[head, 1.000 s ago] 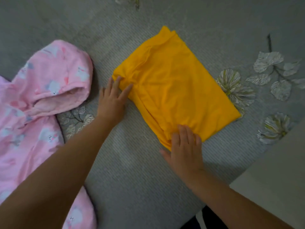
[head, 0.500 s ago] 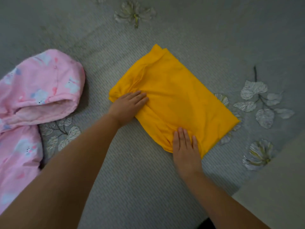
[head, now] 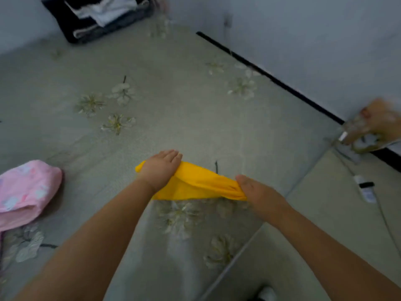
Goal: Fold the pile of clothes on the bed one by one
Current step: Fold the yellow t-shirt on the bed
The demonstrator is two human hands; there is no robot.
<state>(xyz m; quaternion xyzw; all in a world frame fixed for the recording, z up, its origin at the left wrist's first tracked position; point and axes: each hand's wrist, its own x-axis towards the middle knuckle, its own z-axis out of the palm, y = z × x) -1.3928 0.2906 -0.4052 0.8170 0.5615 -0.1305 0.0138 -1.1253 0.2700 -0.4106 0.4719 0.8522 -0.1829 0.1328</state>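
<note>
A folded yellow garment (head: 195, 183) is lifted off the grey flowered bed sheet (head: 173, 109), held between both hands in the middle of the view. My left hand (head: 160, 168) grips its left end from above, fingers over the cloth. My right hand (head: 258, 190) grips its bunched right end. A pink hooded garment (head: 26, 192) with a white print lies on the bed at the far left, partly cut off by the frame edge.
A dark stack of folded clothes (head: 97, 16) sits at the bed's far end against the wall. The bed's right edge runs along a black strip. On the floor at right lie a cable with a white plug strip (head: 366, 187) and a blurred brownish object (head: 373, 124).
The yellow garment lay flat under both hands; now both hands have gripped its ends and raised it off the sheet. The view has swung up, showing more of the bed and wall.
</note>
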